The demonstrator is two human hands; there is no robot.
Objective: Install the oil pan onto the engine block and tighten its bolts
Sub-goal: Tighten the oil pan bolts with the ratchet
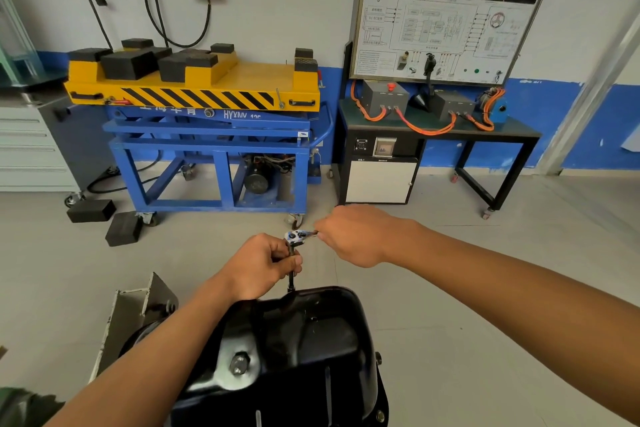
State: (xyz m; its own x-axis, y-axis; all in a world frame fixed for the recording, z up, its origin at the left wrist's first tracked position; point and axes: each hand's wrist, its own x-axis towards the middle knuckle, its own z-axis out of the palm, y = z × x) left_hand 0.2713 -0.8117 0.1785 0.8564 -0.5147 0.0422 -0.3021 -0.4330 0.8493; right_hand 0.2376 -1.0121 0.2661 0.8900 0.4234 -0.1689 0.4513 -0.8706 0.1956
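A glossy black oil pan (304, 340) fills the lower middle of the view, with a drain plug (239, 363) on its near face and bolts along its right flange (379, 416). A ratchet wrench (296, 236) with a long extension (292, 279) stands upright on the pan's far edge. My left hand (261, 267) grips the extension just below the ratchet head. My right hand (353, 236) holds the ratchet handle, which points right. The engine block under the pan is hidden.
A grey metal engine-stand bracket (138, 315) sits left of the pan. Beyond, a blue and yellow lift cart (207, 135) carries black rubber blocks; two blocks (104, 218) lie on the floor. A training bench (440, 128) with orange cables stands at right.
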